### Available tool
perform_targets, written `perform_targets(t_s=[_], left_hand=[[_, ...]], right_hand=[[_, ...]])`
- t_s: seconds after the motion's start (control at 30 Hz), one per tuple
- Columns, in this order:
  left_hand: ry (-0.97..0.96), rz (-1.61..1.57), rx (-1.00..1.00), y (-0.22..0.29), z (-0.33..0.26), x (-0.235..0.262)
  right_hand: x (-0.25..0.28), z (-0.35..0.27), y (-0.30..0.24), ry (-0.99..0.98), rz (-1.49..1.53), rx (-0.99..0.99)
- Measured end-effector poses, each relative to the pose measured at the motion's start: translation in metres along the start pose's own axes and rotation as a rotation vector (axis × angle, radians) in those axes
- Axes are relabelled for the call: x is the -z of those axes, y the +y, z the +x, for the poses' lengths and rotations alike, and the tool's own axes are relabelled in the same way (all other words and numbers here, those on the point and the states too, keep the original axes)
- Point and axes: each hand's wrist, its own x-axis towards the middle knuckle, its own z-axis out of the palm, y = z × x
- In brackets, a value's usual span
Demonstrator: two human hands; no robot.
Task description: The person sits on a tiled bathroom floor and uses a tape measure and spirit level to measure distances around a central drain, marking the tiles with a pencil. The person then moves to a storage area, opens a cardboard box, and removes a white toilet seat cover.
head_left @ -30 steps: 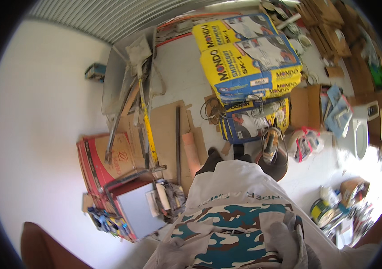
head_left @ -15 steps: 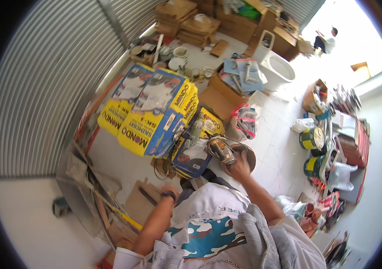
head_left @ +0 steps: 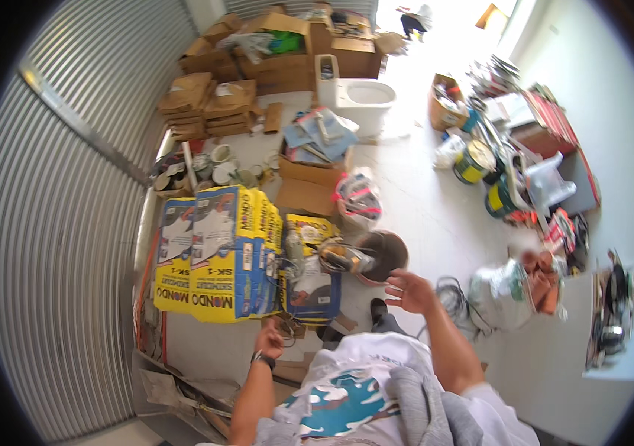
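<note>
Landmark is the stack of yellow-and-blue sacks [head_left: 217,253] lying flat on the floor against the corrugated metal wall [head_left: 57,223]. Left of the stack: just that wall. Behind the stack, further from me: cluster of tins and tubs [head_left: 205,167], beyond those piles of flat brown cardboard packs [head_left: 205,100]. Near side of the stack, down by my feet: broken cardboard and scrap boards [head_left: 183,390]. My left hand [head_left: 269,343] hangs just off the stack's near right corner, watch on the wrist, fingers curled loosely inward, nothing in them that I can see; it's close to a tangle of cord [head_left: 291,327] on the floor, can't tell if touching. Right of the stack, touching it: one more sack [head_left: 309,267] of the same kind, lying alone. On that sack's right edge sits a power tool [head_left: 343,258], orange and grey body, beside a dark round bucket [head_left: 384,256]. My right hand [head_left: 408,290] is further right of the stack, just below the bucket, fingers spread wide, palm empty, near the tool but clear of it. Well right of the stack: stuffed clear plastic bag [head_left: 506,293], paint cans [head_left: 473,162], white toilet [head_left: 354,97] at the back.
</note>
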Motion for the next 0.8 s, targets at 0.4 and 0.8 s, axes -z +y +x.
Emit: perform_targets(t_s=[0.4, 0.8], left_hand=[[0.925, -0.617, 0.091, 0.040, 0.061, -0.028], [0.725, -0.395, 0.062, 0.187, 0.111, -0.096]], right_hand=[[-0.055, -0.019, 0.129, 0.264, 0.624, -0.217], [-0.187, -0.126, 0.381, 0.100, 0.853, -0.652]])
